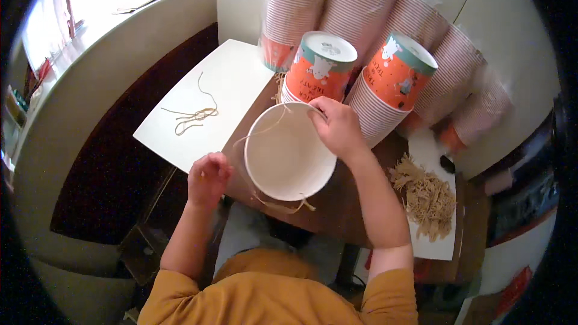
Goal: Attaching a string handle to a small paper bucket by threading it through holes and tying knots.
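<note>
My right hand grips the far right rim of a round paper bucket, thumb inside the wall. The bucket is tilted with its white inside facing me. A thin twine handle loops loosely past its left side, and a knotted end hangs at the near rim. Left of the bucket and apart from it, my left hand is raised with loosely curled fingers; I see nothing in it. Behind the bucket, two stacks of upturned buckets stand, topped by an orange-and-green bucket and a similar one.
A few loose twine strands lie on a white board at the left. On another white board at the right sits a twine pile. Several plastic-wrapped bucket stacks line the back of the brown table.
</note>
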The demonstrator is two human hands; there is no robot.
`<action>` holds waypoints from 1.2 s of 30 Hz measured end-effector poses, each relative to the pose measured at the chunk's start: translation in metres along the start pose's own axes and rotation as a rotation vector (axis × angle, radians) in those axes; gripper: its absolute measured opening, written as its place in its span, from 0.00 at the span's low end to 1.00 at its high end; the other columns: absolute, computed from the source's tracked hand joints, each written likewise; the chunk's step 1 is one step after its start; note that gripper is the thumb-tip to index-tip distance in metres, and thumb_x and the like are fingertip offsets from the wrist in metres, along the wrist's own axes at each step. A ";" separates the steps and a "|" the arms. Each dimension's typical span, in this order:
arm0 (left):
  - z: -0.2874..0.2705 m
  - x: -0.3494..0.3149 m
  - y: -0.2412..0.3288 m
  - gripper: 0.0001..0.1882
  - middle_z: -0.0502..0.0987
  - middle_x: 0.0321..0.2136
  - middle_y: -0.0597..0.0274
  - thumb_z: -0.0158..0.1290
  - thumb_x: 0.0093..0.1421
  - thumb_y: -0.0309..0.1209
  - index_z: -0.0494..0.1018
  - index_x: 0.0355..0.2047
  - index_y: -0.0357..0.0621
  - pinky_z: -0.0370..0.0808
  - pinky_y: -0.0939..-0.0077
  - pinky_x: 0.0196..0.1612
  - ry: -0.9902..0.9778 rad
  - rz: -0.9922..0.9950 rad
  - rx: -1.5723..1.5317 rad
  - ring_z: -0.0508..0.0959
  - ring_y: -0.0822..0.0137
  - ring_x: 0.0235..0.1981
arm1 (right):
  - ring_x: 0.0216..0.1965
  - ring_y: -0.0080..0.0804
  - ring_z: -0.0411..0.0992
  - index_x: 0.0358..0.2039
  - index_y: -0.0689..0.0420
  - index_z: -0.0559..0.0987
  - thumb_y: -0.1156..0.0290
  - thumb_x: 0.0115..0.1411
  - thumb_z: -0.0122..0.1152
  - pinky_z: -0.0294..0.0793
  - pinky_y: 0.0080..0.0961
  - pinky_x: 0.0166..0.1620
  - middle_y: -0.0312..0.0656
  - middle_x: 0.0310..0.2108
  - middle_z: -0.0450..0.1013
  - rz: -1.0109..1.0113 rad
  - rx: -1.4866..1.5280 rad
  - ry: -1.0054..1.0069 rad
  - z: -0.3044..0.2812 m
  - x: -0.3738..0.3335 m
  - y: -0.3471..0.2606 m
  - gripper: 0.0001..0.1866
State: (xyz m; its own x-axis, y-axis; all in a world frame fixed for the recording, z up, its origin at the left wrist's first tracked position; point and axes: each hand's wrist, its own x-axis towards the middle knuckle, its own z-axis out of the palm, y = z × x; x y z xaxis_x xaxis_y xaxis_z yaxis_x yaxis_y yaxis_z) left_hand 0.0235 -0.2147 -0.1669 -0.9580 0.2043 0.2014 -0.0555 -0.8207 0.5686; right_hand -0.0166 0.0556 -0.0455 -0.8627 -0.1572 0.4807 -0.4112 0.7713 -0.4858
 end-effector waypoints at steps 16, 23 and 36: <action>0.161 0.178 0.028 0.61 0.60 0.56 0.39 0.70 0.39 0.42 0.42 0.65 0.40 0.66 0.62 0.57 -0.262 0.682 0.932 0.65 0.54 0.57 | 0.57 0.39 0.61 0.63 0.65 0.53 0.66 0.56 0.55 0.58 0.32 0.60 0.51 0.59 0.60 -0.158 0.404 0.062 -0.085 0.049 -0.010 0.37; 0.198 0.199 0.012 0.61 0.58 0.58 0.42 0.69 0.36 0.47 0.46 0.64 0.41 0.63 0.59 0.59 -0.287 0.901 1.142 0.61 0.48 0.59 | 0.49 0.39 0.68 0.64 0.62 0.48 0.64 0.58 0.58 0.66 0.31 0.53 0.50 0.54 0.64 -0.247 0.311 0.388 -0.076 0.061 0.016 0.40; 0.131 0.276 -0.078 0.61 0.54 0.61 0.40 0.66 0.40 0.49 0.41 0.64 0.35 0.53 0.60 0.64 -0.367 0.751 1.245 0.54 0.47 0.63 | 0.64 0.41 0.51 0.63 0.67 0.48 0.53 0.59 0.56 0.49 0.33 0.64 0.54 0.62 0.53 0.249 0.615 0.327 -0.023 0.095 0.096 0.43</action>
State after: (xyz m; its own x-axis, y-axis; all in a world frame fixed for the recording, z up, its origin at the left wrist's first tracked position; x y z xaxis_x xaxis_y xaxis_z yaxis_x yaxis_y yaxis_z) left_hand -0.1999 -0.0244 -0.0507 -0.5212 0.2264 0.8229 0.8535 0.1364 0.5030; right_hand -0.1310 0.1292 -0.0297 -0.8598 0.2430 0.4491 -0.3884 0.2598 -0.8841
